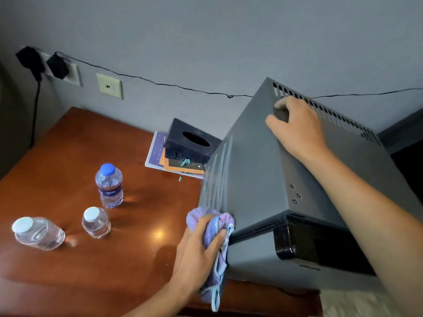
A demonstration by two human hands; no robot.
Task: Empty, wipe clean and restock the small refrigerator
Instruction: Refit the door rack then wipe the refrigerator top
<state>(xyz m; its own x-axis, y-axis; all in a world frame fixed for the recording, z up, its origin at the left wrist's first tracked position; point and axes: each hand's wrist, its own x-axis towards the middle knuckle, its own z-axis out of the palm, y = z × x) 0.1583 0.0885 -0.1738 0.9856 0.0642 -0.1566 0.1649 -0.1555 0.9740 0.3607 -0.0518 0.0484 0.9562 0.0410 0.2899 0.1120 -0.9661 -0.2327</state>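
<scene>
A small grey refrigerator (263, 170) stands on the right of a brown wooden table (80, 152), its door shut. My left hand (196, 248) grips a purple cloth (214, 227) and presses it against the refrigerator's left front corner. My right hand (295, 126) rests flat on the refrigerator's top near the rear vent slots, fingers spread. On the table to the left stand a blue-capped water bottle (109, 185) and a white-capped bottle (96, 222). A third white-capped bottle (37, 233) is at the far left.
A black tissue box (192, 139) sits on stacked books (158, 152) behind the refrigerator's left side. Black adapters (57, 66) are plugged into wall sockets at upper left, and a thin cable (160, 83) runs along the wall. A pale surface shows at bottom right.
</scene>
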